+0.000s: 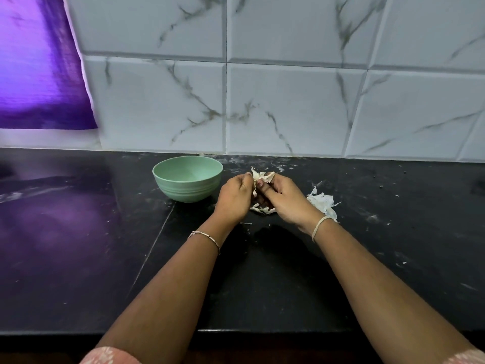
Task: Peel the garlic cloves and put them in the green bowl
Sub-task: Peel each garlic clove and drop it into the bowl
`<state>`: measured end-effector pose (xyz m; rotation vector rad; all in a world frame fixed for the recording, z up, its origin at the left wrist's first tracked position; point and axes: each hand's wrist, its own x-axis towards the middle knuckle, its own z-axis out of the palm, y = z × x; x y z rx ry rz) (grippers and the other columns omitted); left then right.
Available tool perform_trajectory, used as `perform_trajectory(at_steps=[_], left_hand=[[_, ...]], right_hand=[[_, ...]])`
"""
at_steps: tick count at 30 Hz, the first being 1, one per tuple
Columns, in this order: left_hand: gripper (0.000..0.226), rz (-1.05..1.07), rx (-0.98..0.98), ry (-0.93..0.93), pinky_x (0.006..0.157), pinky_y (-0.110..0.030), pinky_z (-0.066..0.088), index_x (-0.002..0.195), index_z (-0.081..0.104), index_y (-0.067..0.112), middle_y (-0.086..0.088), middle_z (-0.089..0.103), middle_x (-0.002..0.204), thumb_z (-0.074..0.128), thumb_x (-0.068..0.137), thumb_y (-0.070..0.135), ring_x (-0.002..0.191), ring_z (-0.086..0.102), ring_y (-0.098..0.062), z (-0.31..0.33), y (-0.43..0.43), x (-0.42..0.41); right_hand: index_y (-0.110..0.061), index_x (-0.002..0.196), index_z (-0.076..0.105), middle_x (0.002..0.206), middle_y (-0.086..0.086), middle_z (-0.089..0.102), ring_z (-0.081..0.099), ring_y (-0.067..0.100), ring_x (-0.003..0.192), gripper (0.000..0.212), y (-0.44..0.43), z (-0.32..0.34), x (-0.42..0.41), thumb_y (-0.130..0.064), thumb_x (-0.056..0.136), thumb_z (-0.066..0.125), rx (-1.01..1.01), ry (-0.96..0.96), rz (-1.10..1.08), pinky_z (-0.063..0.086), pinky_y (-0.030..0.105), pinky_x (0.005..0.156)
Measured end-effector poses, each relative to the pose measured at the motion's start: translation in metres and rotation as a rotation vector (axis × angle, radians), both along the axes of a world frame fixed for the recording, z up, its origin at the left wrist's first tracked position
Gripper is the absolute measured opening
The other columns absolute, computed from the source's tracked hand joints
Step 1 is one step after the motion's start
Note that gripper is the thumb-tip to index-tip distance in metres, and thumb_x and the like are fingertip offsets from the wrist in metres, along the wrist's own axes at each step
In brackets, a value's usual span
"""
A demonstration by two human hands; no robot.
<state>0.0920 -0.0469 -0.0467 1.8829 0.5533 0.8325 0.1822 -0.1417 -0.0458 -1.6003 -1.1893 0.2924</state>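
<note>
On the black countertop (78,232), just in front of the marble-look wall tiles (288,106), both hands are working one piece of garlic (260,176) held a bit above the surface. The left hand (233,195) has its fingers curled in, pinching the papery skin at the top, and the right hand (284,199) is curled around the same piece from the other side. The green bowl (186,179) sits just left of the left hand, near the wall, and I can't see any cloves in it. Some loose peel (322,202) is piled behind the right wrist, with a few scraps (262,209) lying under the hands.
</note>
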Motion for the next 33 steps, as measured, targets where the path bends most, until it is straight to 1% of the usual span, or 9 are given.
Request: perform_trajectory(at_steps=[4, 7, 10, 14, 17, 20, 24, 28, 33], left_hand=[[0.041, -0.052, -0.18, -0.031, 0.044, -0.024, 0.031, 0.062, 0.051, 0.014, 0.0, 0.051, 0.049, 0.035, 0.097, 0.028, 0.043, 0.039, -0.016, 0.001, 0.001, -0.002], [0.041, 0.007, -0.241, -0.036, 0.045, -0.026, 0.026, 0.057, 0.046, 0.018, 0.007, 0.044, 0.044, 0.036, 0.095, 0.029, 0.043, 0.035, -0.015, 0.003, 0.006, -0.004], [0.041, -0.022, -0.332, -0.028, 0.043, -0.021, 0.02, 0.057, 0.04, 0.019, 0.009, 0.038, 0.038, 0.036, 0.096, 0.029, 0.034, 0.028, -0.011, 0.005, 0.009, -0.009], [0.042, -0.068, -0.382, -0.011, 0.039, -0.018, 0.019, 0.056, 0.036, 0.019, 0.008, 0.035, 0.037, 0.035, 0.097, 0.027, 0.033, 0.026, -0.01, 0.006, 0.008, -0.011], [0.041, -0.089, -0.371, -0.007, 0.041, -0.02, 0.021, 0.057, 0.035, 0.019, 0.008, 0.034, 0.038, 0.036, 0.098, 0.026, 0.036, 0.026, -0.012, 0.005, 0.005, -0.011], [0.042, -0.103, -0.369, -0.014, 0.042, -0.021, 0.023, 0.058, 0.039, 0.018, 0.007, 0.038, 0.039, 0.036, 0.099, 0.026, 0.034, 0.029, -0.011, 0.006, 0.004, -0.011], [0.04, -0.107, -0.394, -0.017, 0.04, -0.018, 0.017, 0.058, 0.035, 0.019, 0.008, 0.031, 0.038, 0.037, 0.098, 0.025, 0.035, 0.025, -0.01, 0.009, 0.004, -0.012], [0.039, -0.073, -0.416, -0.018, 0.042, -0.02, 0.016, 0.059, 0.034, 0.021, 0.01, 0.031, 0.037, 0.036, 0.097, 0.031, 0.033, 0.024, -0.009, 0.009, 0.008, -0.012], [0.038, -0.06, -0.485, -0.055, 0.042, -0.018, 0.015, 0.059, 0.033, 0.021, 0.009, 0.028, 0.04, 0.037, 0.094, 0.032, 0.036, 0.021, -0.011, 0.011, 0.01, -0.012]], right_hand=[[-0.021, 0.101, 0.064, 0.094, 0.003, 0.073, 0.067, 0.018, 0.086, 0.009, -0.004, -0.001, 0.008, -0.023, 0.098, 0.055, -0.076, -0.149, -0.017, 0.051, 0.039, 0.084], [-0.017, 0.098, 0.062, 0.091, 0.0, 0.071, 0.066, 0.02, 0.089, 0.008, -0.009, 0.0, 0.013, -0.024, 0.096, 0.058, -0.218, -0.369, -0.096, 0.05, 0.038, 0.084], [-0.023, 0.091, 0.06, 0.087, -0.005, 0.068, 0.064, 0.016, 0.086, 0.006, -0.012, 0.002, 0.013, -0.029, 0.092, 0.062, -0.261, -0.424, -0.156, 0.051, 0.037, 0.083], [-0.025, 0.093, 0.063, 0.085, -0.007, 0.07, 0.064, 0.012, 0.078, 0.023, -0.01, 0.002, 0.011, -0.035, 0.078, 0.078, -0.243, -0.328, -0.185, 0.053, 0.03, 0.076], [-0.02, 0.104, 0.062, 0.098, 0.003, 0.071, 0.068, 0.018, 0.09, 0.031, -0.008, 0.005, 0.006, -0.009, 0.079, 0.077, -0.065, -0.016, -0.085, 0.056, 0.031, 0.086], [-0.01, 0.114, 0.063, 0.098, 0.005, 0.07, 0.067, 0.009, 0.086, 0.036, -0.008, 0.008, -0.003, 0.006, 0.082, 0.068, 0.035, 0.191, 0.017, 0.056, 0.022, 0.077], [-0.01, 0.1, 0.066, 0.081, 0.0, 0.067, 0.063, 0.003, 0.069, 0.018, -0.001, 0.005, -0.008, 0.0, 0.085, 0.069, 0.099, 0.154, -0.064, 0.049, 0.015, 0.065], [-0.02, 0.084, 0.066, 0.076, -0.003, 0.066, 0.059, 0.003, 0.065, 0.021, 0.001, 0.004, -0.001, 0.0, 0.085, 0.07, 0.07, 0.079, -0.137, 0.049, 0.014, 0.064], [-0.006, 0.098, 0.069, 0.076, 0.001, 0.071, 0.064, 0.008, 0.065, 0.008, -0.002, 0.003, 0.002, -0.006, 0.091, 0.065, 0.001, 0.096, -0.136, 0.052, 0.017, 0.063]])
